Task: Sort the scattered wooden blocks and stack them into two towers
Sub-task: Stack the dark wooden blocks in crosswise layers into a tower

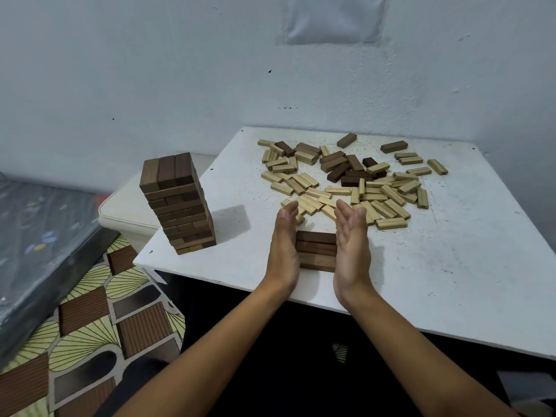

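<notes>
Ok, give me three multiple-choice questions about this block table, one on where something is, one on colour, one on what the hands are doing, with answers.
1. Where does the dark tower stand?
A. near left corner of the white table
B. far right corner
C. on the floor

2. What colour are most of the scattered blocks?
A. dark brown
B. light wood
C. red

3. How do the left hand and right hand meet the row of dark blocks?
A. fists on top
B. flat, one at each end
C. lifting it

Answers: 1 A, tower sits by that corner. 2 B, pale blocks outnumber dark. 3 B, straight fingers flank the row.

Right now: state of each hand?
Left hand: open, flat fingers pressing the left end of the row of dark blocks.
Right hand: open, pressing its right end.
</notes>
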`<state>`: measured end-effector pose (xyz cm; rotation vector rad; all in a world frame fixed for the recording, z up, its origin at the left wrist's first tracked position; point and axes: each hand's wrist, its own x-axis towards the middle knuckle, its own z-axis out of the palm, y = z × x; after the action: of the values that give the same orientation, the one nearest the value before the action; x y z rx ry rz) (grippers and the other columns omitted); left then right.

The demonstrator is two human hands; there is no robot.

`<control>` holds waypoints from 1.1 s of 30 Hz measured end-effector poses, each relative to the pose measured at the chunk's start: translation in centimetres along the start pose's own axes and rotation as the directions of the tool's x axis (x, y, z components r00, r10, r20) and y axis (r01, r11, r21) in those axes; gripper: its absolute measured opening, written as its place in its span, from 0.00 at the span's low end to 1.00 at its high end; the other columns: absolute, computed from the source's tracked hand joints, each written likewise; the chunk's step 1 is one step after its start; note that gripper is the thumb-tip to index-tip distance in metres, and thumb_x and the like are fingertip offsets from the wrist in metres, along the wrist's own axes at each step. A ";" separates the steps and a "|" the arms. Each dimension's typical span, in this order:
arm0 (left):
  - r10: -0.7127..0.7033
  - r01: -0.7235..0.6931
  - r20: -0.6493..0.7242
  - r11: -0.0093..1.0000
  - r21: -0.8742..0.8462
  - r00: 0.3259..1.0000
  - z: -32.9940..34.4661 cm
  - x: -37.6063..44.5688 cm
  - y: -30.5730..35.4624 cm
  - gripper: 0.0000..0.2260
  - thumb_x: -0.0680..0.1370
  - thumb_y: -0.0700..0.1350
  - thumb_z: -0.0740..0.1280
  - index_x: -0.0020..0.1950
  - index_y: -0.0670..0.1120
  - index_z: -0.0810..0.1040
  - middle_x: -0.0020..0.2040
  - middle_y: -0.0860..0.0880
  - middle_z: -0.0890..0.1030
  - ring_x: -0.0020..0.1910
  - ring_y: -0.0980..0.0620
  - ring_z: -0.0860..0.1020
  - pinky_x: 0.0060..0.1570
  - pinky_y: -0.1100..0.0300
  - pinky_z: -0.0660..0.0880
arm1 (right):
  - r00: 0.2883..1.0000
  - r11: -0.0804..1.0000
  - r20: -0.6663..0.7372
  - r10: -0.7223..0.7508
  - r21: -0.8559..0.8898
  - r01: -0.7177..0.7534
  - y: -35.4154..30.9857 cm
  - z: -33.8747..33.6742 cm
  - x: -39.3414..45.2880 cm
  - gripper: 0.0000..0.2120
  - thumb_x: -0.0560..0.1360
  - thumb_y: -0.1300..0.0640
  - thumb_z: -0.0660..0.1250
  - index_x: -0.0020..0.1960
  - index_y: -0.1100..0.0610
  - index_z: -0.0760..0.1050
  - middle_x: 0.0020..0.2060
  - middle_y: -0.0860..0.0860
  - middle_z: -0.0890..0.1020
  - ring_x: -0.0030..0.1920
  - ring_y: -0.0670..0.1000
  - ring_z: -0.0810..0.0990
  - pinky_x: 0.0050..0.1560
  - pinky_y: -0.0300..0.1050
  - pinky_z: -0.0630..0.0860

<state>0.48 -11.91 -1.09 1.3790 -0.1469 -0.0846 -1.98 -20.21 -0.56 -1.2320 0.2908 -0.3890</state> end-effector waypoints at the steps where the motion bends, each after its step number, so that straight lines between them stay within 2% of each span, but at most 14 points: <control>1: 0.002 -0.002 -0.005 1.000 -0.009 1.000 0.0 0.0 -0.1 0.33 0.74 0.63 0.47 0.73 0.47 0.66 0.72 0.48 0.70 0.61 0.67 0.71 0.67 0.64 0.61 | 1.000 1.000 -0.008 0.010 0.023 -0.010 0.0 0.0 0.0 0.27 0.81 0.42 0.44 0.72 0.53 0.67 0.71 0.47 0.70 0.72 0.43 0.65 0.71 0.39 0.56; 4: 0.000 0.000 -0.017 1.000 -0.026 1.000 0.0 0.1 -0.2 0.28 0.78 0.65 0.48 0.69 0.49 0.69 0.70 0.48 0.71 0.62 0.65 0.71 0.69 0.62 0.62 | 0.999 0.997 -0.036 0.025 0.073 -0.023 0.0 0.0 0.0 0.23 0.82 0.43 0.47 0.67 0.53 0.71 0.67 0.48 0.74 0.71 0.44 0.67 0.72 0.40 0.58; 10: 0.011 -0.012 -0.013 0.999 -0.037 1.000 -0.1 0.2 -0.5 0.23 0.76 0.65 0.49 0.60 0.55 0.73 0.68 0.48 0.74 0.67 0.55 0.72 0.70 0.60 0.63 | 0.998 0.997 -0.057 0.021 0.076 -0.016 0.2 -0.2 0.0 0.18 0.82 0.44 0.49 0.58 0.49 0.74 0.58 0.43 0.78 0.68 0.45 0.70 0.72 0.42 0.60; 14: 0.017 -0.018 -0.018 0.999 -0.041 1.000 -0.1 0.0 -0.5 0.22 0.75 0.63 0.48 0.59 0.55 0.73 0.68 0.48 0.74 0.68 0.54 0.72 0.72 0.57 0.62 | 0.998 0.996 -0.066 0.008 0.092 -0.002 0.5 -0.4 0.1 0.17 0.82 0.43 0.50 0.57 0.48 0.74 0.57 0.41 0.78 0.68 0.45 0.71 0.71 0.42 0.61; 17: 0.012 -0.012 -0.005 1.000 -0.011 1.000 -0.2 0.1 -0.5 0.22 0.75 0.63 0.51 0.61 0.54 0.73 0.66 0.50 0.75 0.64 0.60 0.73 0.67 0.63 0.65 | 0.998 0.998 -0.055 -0.006 0.066 0.009 0.6 -0.6 0.1 0.11 0.82 0.49 0.55 0.56 0.48 0.75 0.57 0.41 0.77 0.66 0.44 0.72 0.67 0.39 0.64; 19: 0.038 -0.040 0.025 0.994 0.102 0.999 -0.8 0.2 -0.2 0.15 0.79 0.56 0.57 0.63 0.53 0.72 0.63 0.54 0.75 0.61 0.64 0.73 0.60 0.70 0.67 | 0.996 0.995 -0.058 -0.073 -0.064 0.070 0.5 -1.3 0.2 0.07 0.80 0.58 0.62 0.56 0.50 0.75 0.55 0.42 0.78 0.62 0.42 0.74 0.60 0.36 0.68; 20: 0.061 -0.069 0.054 0.981 0.179 0.997 -1.3 0.2 0.1 0.12 0.80 0.50 0.61 0.63 0.52 0.72 0.61 0.55 0.76 0.60 0.63 0.73 0.57 0.72 0.68 | 0.990 0.976 -0.035 -0.138 -0.177 0.129 0.3 -1.8 0.3 0.10 0.78 0.62 0.64 0.58 0.51 0.75 0.55 0.42 0.78 0.60 0.41 0.75 0.58 0.35 0.69; 22: 0.115 -0.157 0.140 0.927 0.341 0.983 -2.6 0.4 0.4 0.18 0.74 0.46 0.67 0.63 0.52 0.73 0.60 0.56 0.77 0.61 0.62 0.73 0.58 0.71 0.68 | 0.962 0.865 0.111 -0.249 -0.422 0.272 -0.2 -3.4 0.7 0.16 0.75 0.65 0.67 0.60 0.51 0.74 0.57 0.44 0.78 0.59 0.44 0.76 0.58 0.34 0.71; 24: 0.095 -0.223 0.261 0.824 0.520 0.961 -4.3 1.0 0.7 0.25 0.68 0.50 0.69 0.65 0.56 0.72 0.62 0.56 0.77 0.63 0.61 0.72 0.61 0.65 0.67 | 0.930 0.735 0.297 -0.218 -0.576 0.357 -1.0 -4.9 1.3 0.22 0.73 0.64 0.70 0.64 0.50 0.73 0.60 0.45 0.77 0.59 0.46 0.75 0.56 0.32 0.69; 26: 0.024 -0.279 0.370 0.701 0.656 0.929 -5.8 1.6 0.6 0.31 0.64 0.56 0.71 0.67 0.61 0.70 0.65 0.57 0.74 0.66 0.58 0.70 0.65 0.59 0.67 | 0.900 0.641 0.428 -0.084 -0.668 0.378 -1.8 -6.1 1.8 0.31 0.71 0.60 0.74 0.69 0.45 0.68 0.67 0.42 0.71 0.63 0.42 0.71 0.57 0.32 0.66; 28: -0.041 -0.318 0.433 0.618 0.719 0.900 -6.7 2.0 0.6 0.35 0.63 0.58 0.73 0.70 0.64 0.66 0.67 0.58 0.71 0.67 0.56 0.67 0.68 0.51 0.66 | 0.860 0.541 0.508 0.048 -0.737 0.406 -2.3 -6.8 2.1 0.39 0.68 0.53 0.77 0.73 0.37 0.60 0.72 0.41 0.62 0.71 0.41 0.61 0.66 0.39 0.61; 30: -0.082 -0.316 0.444 0.589 0.744 0.892 -6.9 2.3 0.7 0.38 0.63 0.58 0.75 0.71 0.65 0.64 0.67 0.57 0.70 0.67 0.54 0.66 0.69 0.48 0.65 | 0.833 0.454 0.536 0.136 -0.781 0.428 -2.7 -7.0 2.1 0.45 0.67 0.48 0.77 0.74 0.33 0.53 0.75 0.41 0.56 0.77 0.45 0.46 0.74 0.50 0.52; 31: -0.088 -0.317 0.446 0.581 0.750 0.891 -6.8 2.4 0.7 0.39 0.63 0.58 0.75 0.72 0.64 0.63 0.67 0.57 0.70 0.67 0.54 0.66 0.69 0.47 0.65 | 0.824 0.422 0.543 0.159 -0.792 0.441 -2.7 -7.0 2.2 0.47 0.67 0.46 0.77 0.74 0.34 0.51 0.74 0.39 0.55 0.76 0.44 0.39 0.74 0.51 0.48; 33: -0.092 -0.329 0.458 0.574 0.750 0.884 -6.7 2.6 1.0 0.40 0.63 0.58 0.76 0.73 0.62 0.63 0.66 0.58 0.73 0.66 0.54 0.67 0.68 0.46 0.65 | 0.806 0.386 0.565 0.178 -0.793 0.471 -2.3 -7.1 2.5 0.49 0.66 0.43 0.76 0.75 0.34 0.47 0.71 0.35 0.57 0.73 0.40 0.35 0.74 0.49 0.41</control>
<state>4.04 -5.64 -1.21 2.2769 -0.7669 -0.2481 -3.02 -28.02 -0.54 -2.4704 -0.2218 0.0761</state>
